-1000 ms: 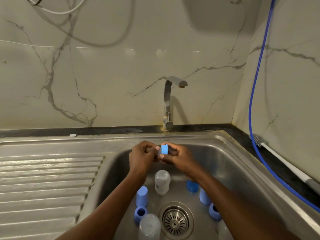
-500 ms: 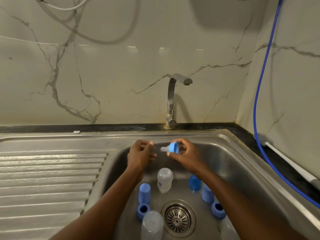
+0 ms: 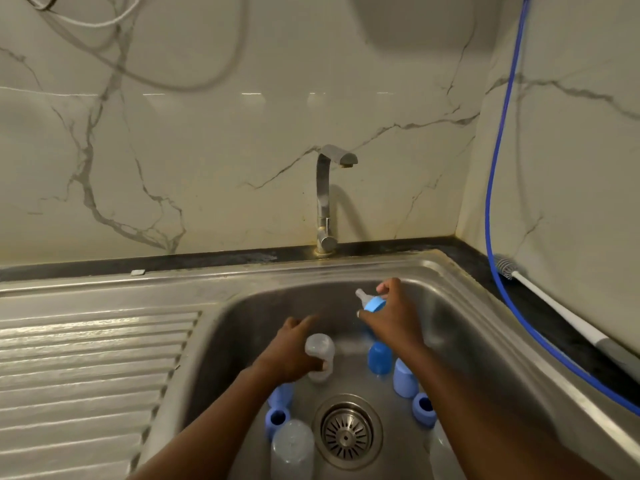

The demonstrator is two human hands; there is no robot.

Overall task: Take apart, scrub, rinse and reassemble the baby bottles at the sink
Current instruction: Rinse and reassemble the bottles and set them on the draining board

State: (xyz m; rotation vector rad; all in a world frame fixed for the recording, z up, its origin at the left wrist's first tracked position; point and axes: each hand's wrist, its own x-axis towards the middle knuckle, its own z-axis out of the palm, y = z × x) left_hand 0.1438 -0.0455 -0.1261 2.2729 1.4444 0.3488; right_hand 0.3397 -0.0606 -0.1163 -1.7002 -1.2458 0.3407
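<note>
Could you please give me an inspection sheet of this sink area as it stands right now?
Surface: steel sink, drain strainer in place; ribbed drainboard at left.
Job's things: clear bottle, second clear bottle and blue caps in the basin; blue collar with teat held above it; bottle brush on the right counter.
Clutter: small white scrap on the back ledge.
Hands: left hand grips the clear bottle; right hand pinches the blue collar with teat.
Cables: blue cable down the right wall; pale cords top left.
Surroundings: marble walls; tap, no water running.
</note>
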